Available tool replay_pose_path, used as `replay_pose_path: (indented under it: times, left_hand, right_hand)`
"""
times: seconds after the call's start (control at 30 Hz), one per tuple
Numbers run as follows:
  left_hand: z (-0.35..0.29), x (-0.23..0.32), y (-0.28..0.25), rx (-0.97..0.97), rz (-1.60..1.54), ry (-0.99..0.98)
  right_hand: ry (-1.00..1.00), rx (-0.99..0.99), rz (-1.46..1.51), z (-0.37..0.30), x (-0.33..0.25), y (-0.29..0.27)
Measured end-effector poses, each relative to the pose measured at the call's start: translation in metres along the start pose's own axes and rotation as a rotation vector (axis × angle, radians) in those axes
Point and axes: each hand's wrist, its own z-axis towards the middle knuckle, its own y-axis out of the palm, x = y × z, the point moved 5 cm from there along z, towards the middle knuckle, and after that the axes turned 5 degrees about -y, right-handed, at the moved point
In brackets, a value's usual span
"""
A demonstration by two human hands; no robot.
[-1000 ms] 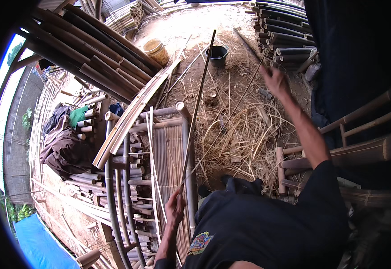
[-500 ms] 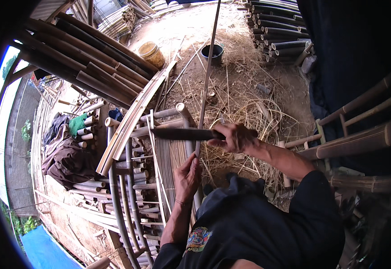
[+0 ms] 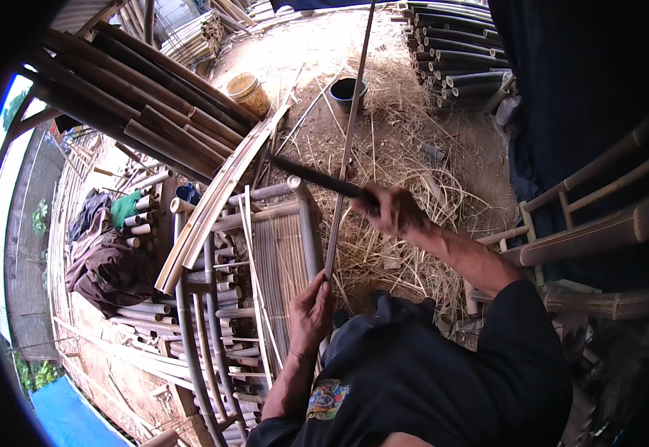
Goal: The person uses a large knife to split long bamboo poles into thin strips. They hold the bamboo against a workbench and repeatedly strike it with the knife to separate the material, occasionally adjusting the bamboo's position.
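A long dark bamboo strip (image 3: 344, 175) runs from my lap away toward the far edge of the view. My left hand (image 3: 312, 313) is closed round its near end, thumb on top. In my right hand (image 3: 391, 211) is the handle of a large knife (image 3: 313, 176) with a long dark blade. The blade points left and away, crossing the strip well beyond my left hand; whether it touches the strip I cannot tell. Close to my left hand stands a bamboo frame with a slatted panel (image 3: 280, 253).
Pale split bamboo lengths (image 3: 224, 197) lean across the frame on the left. Dark poles (image 3: 160, 97) are stacked behind them, beside a yellow bucket (image 3: 248, 93). A black bucket (image 3: 348, 91) stands ahead among shavings (image 3: 421, 201). To the right is a bamboo chair-like frame (image 3: 585, 242).
My right hand and the knife have moved farther from me along the strip, and the blade tip has swung up and away. My left hand is slightly lower, still on the strip.
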Motion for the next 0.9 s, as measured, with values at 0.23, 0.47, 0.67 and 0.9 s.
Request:
replay_pose_path:
  times: [0.23,0.47,0.67,0.9]
  left_hand:
    - [-0.01,-0.015,0.002,0.024,0.073,0.033]
    - [-0.026,-0.016,-0.005,0.008,0.16,-0.023]
    - [-0.07,-0.044,-0.019,-0.076,0.048,-0.139]
    - [-0.136,-0.089,-0.068,0.016,0.083,-0.095]
  right_hand:
    - [0.001,0.205,-0.084,0.015,0.031,-0.024]
    - [0.015,0.133,0.028,0.017,0.056,-0.019]
    - [0.236,0.264,-0.251,0.047,0.136,-0.1]
    - [0.298,0.327,-0.237,0.067,0.185,-0.182]
